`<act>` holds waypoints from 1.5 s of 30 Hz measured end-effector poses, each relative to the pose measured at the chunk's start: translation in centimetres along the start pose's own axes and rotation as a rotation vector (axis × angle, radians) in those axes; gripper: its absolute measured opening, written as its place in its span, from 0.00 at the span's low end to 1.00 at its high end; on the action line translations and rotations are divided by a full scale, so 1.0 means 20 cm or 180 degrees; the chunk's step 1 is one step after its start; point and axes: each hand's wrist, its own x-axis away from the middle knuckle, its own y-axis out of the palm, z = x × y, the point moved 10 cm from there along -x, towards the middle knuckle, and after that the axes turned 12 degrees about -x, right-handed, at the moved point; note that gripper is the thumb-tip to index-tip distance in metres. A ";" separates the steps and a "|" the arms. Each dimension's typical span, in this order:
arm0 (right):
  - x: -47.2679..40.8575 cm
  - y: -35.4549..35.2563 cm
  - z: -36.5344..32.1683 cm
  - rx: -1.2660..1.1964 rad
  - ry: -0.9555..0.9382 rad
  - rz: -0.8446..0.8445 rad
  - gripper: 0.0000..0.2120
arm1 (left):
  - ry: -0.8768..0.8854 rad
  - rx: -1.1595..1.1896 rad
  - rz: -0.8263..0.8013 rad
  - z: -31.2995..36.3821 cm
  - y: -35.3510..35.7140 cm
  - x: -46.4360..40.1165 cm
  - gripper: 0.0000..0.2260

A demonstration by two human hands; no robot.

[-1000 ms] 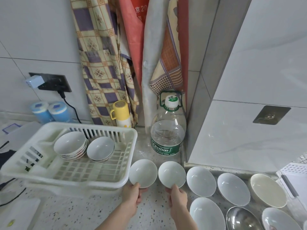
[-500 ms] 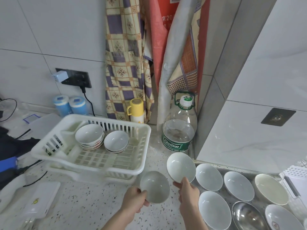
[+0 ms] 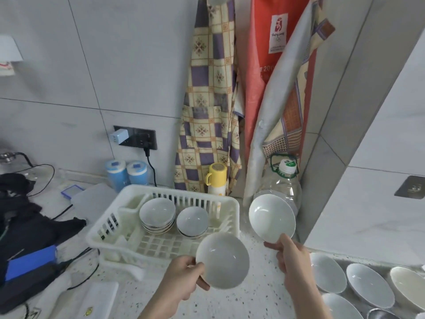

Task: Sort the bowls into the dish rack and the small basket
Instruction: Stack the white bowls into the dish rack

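My left hand grips the rim of a small white bowl, held at the front right corner of the white dish rack. My right hand pinches a second white bowl by its lower rim, tilted toward me, just right of the rack. Inside the rack sit a stack of several white bowls and a shorter stack beside it. Several more white bowls lie on the counter at lower right. No small basket is in view.
A large water bottle stands behind the right bowl, with a yellow flask and two blue-lidded jars against the wall. Aprons hang above. Dark cloth, cables and a blue device crowd the left counter.
Both hands lifted their bowls up and leftward toward the rack. The left bowl now overlaps the rack's front right corner. The camera view swung left and upward.
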 end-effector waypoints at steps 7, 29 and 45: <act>0.00 0.34 0.10 0.0150 0.0107 -0.0214 0.09 | 0.0093 0.0234 0.0652 -0.05 -0.51 -0.16 0.07; -0.20 0.91 0.53 0.1194 -0.0075 -0.0228 0.10 | 0.0269 0.1178 0.0853 -0.12 -0.97 -0.56 0.08; -0.24 0.92 0.61 0.1492 -0.0133 -0.0284 0.18 | 0.0383 0.1558 0.1006 -0.21 -0.99 -0.70 0.06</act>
